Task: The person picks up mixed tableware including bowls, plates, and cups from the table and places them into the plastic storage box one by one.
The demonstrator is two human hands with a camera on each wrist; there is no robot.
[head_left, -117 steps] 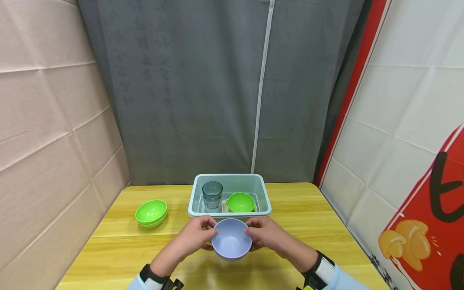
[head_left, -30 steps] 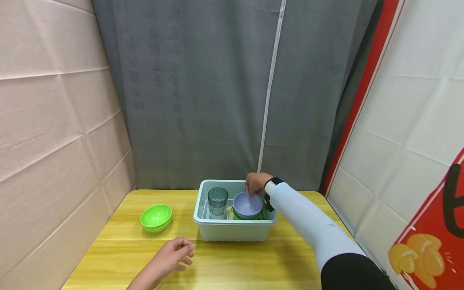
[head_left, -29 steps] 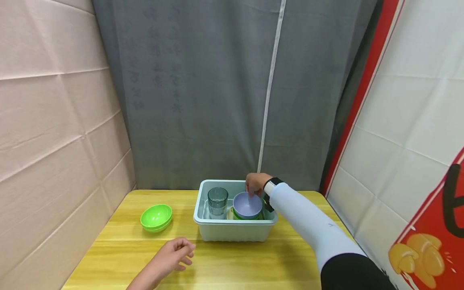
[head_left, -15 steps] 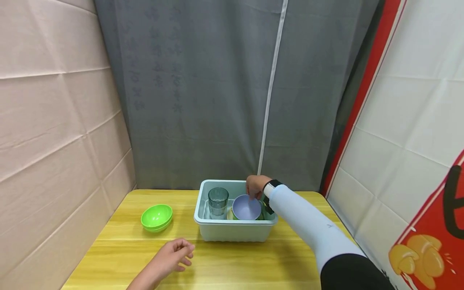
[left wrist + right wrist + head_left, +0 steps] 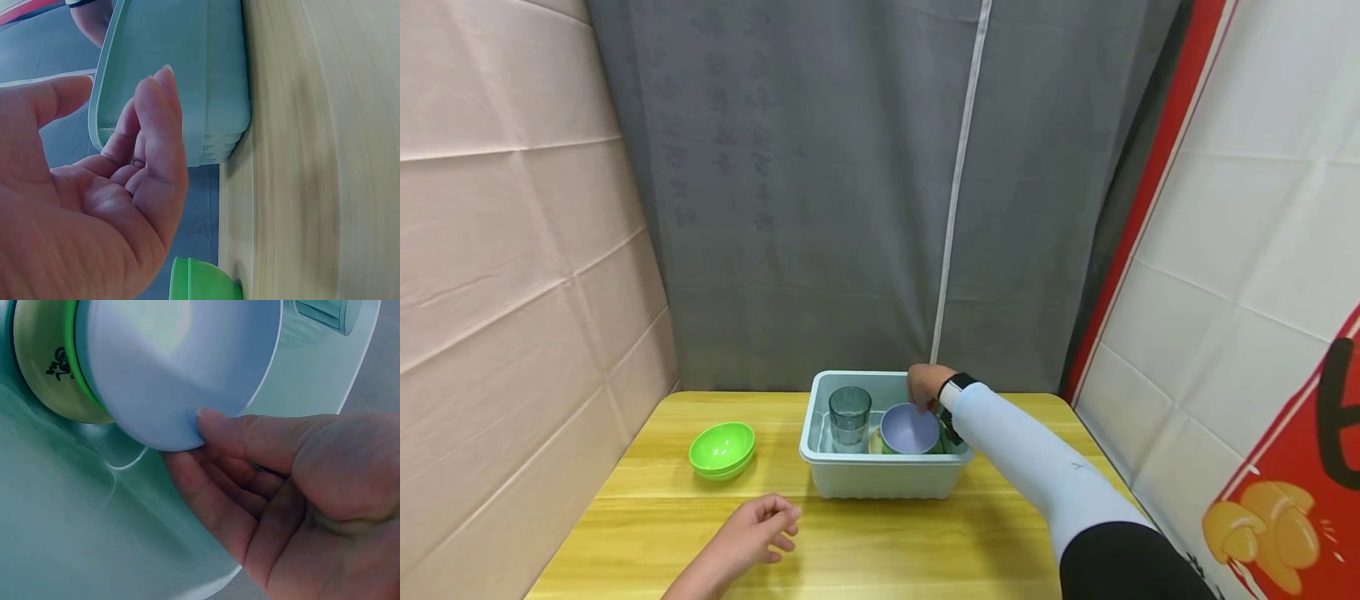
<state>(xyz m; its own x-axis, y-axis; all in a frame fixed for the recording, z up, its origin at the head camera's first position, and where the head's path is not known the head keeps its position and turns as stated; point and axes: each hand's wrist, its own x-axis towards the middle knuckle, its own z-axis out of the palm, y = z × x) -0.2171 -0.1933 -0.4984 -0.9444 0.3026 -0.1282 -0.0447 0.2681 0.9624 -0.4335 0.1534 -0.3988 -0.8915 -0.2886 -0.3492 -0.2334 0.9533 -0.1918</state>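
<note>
My right hand point(image 5: 928, 385) reaches into the pale green-blue tub point(image 5: 880, 482) and pinches the rim of a lavender bowl point(image 5: 910, 430) between thumb and fingers. In the right wrist view that bowl overlaps a green bowl's rim point(image 5: 73, 356) and a yellowish dish point(image 5: 37, 362) with a dark printed figure. A clear glass tumbler point(image 5: 850, 417) stands in the tub's left part. My left hand point(image 5: 756, 532) holds nothing; its fingers are loosely curled above the table in front of the tub.
Green bowls point(image 5: 722, 451), one nested in another, sit on the wooden table point(image 5: 647, 517) left of the tub. A grey curtain point(image 5: 805, 208) hangs behind the table. Cloth walls point(image 5: 527, 250) flank both sides.
Since the oldest frame, the lavender bowl has gone from both hands in front into the tub, and my left hand has let go. Within the last second it has tilted and shifted slightly.
</note>
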